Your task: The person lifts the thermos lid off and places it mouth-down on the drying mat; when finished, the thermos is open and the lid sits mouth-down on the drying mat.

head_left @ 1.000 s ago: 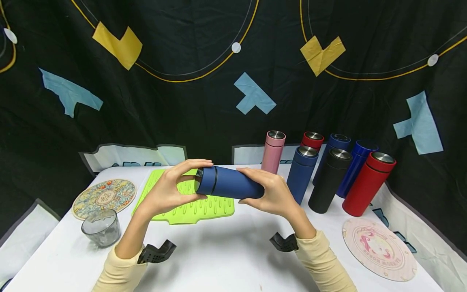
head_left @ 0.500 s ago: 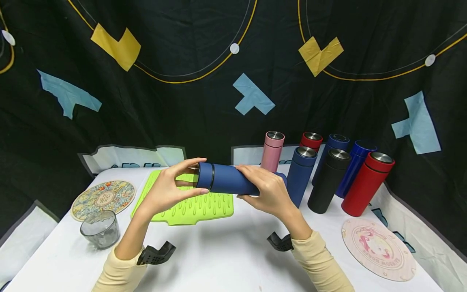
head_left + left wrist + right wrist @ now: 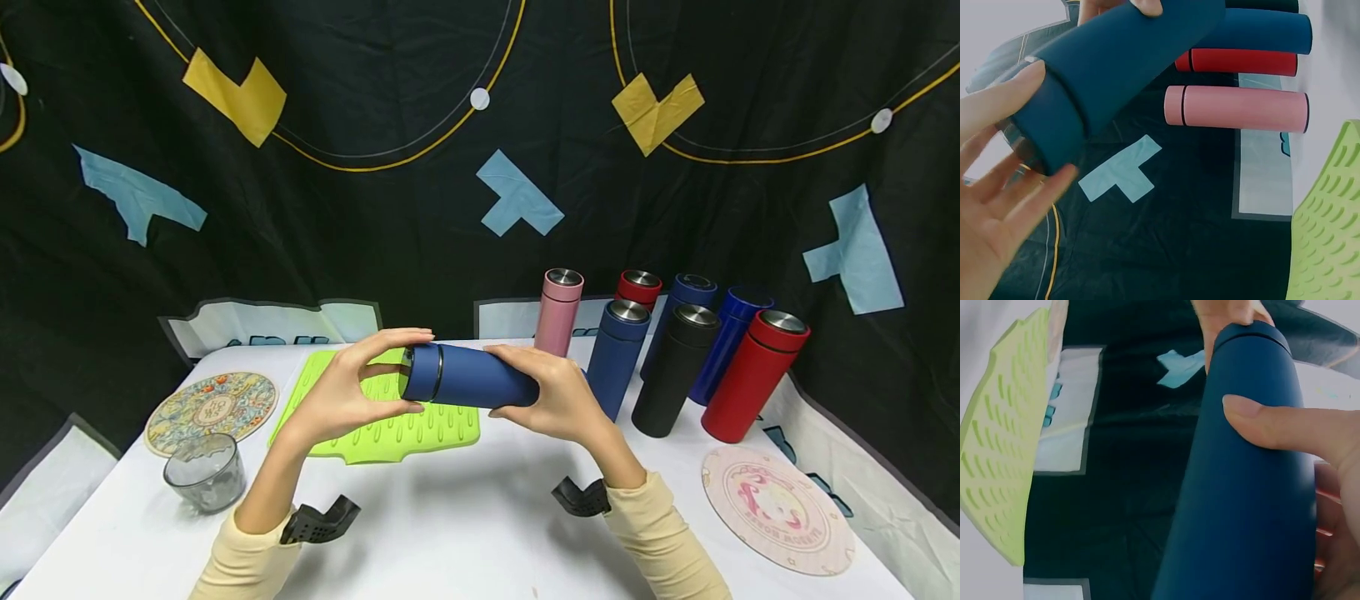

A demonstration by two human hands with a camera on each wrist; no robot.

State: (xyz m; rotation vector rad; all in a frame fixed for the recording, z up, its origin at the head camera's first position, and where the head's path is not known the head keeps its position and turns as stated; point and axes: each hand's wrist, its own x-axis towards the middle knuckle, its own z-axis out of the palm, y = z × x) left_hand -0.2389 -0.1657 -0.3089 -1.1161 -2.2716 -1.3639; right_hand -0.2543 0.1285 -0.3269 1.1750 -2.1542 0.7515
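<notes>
In the head view a dark blue bottle (image 3: 483, 377) lies nearly level in the air between both hands, its lid end to the left. The left hand (image 3: 347, 387) pinches the lid between thumb and fingers. Round the body near the base curl the thumb and fingers of the right hand (image 3: 558, 396). The left wrist view shows the left hand (image 3: 1004, 206) at the lid of the blue bottle (image 3: 1116, 69). In the right wrist view the right hand's thumb (image 3: 1285, 428) presses along the bottle's side (image 3: 1241, 506).
A green mat (image 3: 397, 433) lies behind the hands. At left are a patterned round mat (image 3: 213, 408) and a glass bowl (image 3: 206, 475). On the right stand a pink bottle (image 3: 558, 317), a black bottle (image 3: 673, 375), a red bottle (image 3: 756, 379) and several others, with a pink round mat (image 3: 778, 510) in front.
The blue bottle swung closer to level with its base further out to the right half a second ago, then tilted back. Both hands stay on it, the right shifting slightly.
</notes>
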